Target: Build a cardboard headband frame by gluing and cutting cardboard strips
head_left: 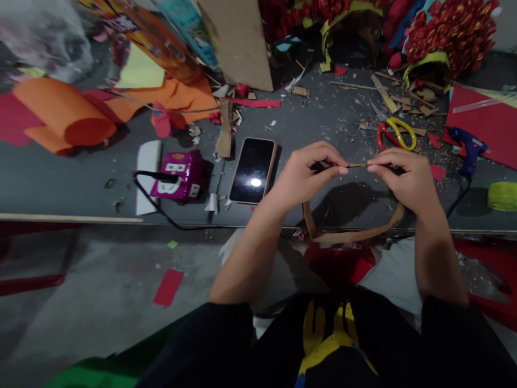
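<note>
L hand [301, 175] & R hand [412, 175] each pinched the strip [351, 236] in the fingertips, w/ a short bit spanning the gap. The rest looped below, by the counter's [60, 180] front edge. Step in hand was prob. lining up the ends; next move seemingly called for a steady pinch, w/ glue gun [468, 150] to the R.

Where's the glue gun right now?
Head view, right side: the glue gun lies at the left edge of the red sheet, right of the scissors and the right hand.
</note>
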Available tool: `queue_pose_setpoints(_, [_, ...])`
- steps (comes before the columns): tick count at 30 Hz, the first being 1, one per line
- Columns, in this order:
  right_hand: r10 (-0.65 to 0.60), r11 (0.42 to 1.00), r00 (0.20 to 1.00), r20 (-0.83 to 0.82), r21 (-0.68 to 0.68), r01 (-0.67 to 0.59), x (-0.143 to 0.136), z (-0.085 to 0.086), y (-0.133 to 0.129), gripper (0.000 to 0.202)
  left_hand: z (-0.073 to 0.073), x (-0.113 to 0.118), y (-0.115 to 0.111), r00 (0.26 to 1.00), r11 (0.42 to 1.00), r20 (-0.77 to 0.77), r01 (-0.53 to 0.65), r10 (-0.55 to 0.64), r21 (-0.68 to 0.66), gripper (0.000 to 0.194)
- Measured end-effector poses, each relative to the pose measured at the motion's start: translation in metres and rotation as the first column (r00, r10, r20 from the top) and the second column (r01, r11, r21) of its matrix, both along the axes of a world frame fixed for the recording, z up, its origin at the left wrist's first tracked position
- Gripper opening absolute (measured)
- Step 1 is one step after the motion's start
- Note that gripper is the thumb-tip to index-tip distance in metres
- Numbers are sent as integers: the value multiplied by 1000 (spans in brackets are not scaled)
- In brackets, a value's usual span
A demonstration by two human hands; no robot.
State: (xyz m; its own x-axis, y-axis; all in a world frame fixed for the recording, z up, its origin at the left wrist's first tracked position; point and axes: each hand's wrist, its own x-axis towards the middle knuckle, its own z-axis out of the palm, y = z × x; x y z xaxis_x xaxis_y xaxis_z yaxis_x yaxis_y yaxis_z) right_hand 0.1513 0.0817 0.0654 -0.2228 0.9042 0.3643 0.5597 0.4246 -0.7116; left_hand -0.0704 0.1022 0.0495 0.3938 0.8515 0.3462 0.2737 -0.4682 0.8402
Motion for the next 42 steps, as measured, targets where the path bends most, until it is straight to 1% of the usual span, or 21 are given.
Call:
queue_pose_setpoints(3, [27,992,999,-17,121,-25,0,23,-1,6,25,-3,-2,1000,993,-29,-6,10,120,26])
queue_pose_setpoints(5, [57,975,998,-19,218,-51,0,39,-2,5,44,-5,-6,996,969,-82,-21,42,247,26])
queue_pose_setpoints(7, [91,949,996,-10,304,-83,0,55,-3,4,61,-7,-11,991,938,-107,-39,80,345,25])
queue_pose_setpoints(9, [127,924,992,-6,363,-116,-1,67,-6,6,74,-10,-17,990,909,-95,-56,104,414,19])
queue_pose_setpoints(11, [161,904,987,-15,403,-141,-2,75,-10,11,82,-12,-22,991,879,-80,-56,106,473,16])
queue_pose_setpoints(13, [162,897,986,-29,420,-135,-3,78,-14,11,84,-13,-25,995,845,-53,-46,87,533,14])
queue_pose_setpoints(15, [145,900,989,-21,417,-123,-5,77,-18,7,82,-13,-26,998,815,-19,-37,59,578,14])
queue_pose_setpoints(19, [157,898,987,-25,419,-132,-7,71,-21,7,77,-12,-28,998,806,-29,-24,51,591,18])
queue_pose_setpoints(23, [174,898,985,-20,415,-150,-8,66,-21,11,72,-12,-29,1000,785,16,-24,17,620,18])
queue_pose_setpoints(25, [151,907,988,13,396,-144,-8,65,-22,15,70,-12,-30,1000,786,16,-28,23,618,19])
queue_pose_setpoints(27, [120,922,991,51,365,-131,-7,64,-23,20,69,-13,-32,998,799,-14,-42,63,600,17])
queue_pose_setpoints(30, [111,924,992,67,361,-127,-7,64,-25,25,67,-12,-33,993,811,-51,-54,103,583,16])
queue_pose_setpoints(34, [109,928,992,60,352,-123,-9,63,-26,22,68,-11,-32,999,781,-2,-31,41,623,17])
queue_pose_setpoints(36, [115,929,992,57,346,-127,-9,63,-26,20,68,-10,-32,1000,780,4,-18,20,626,18])
queue_pose_setpoints(42, [96,925,993,75,363,-117,-7,60,-26,17,70,-10,-34,999,786,-29,-8,33,618,16])
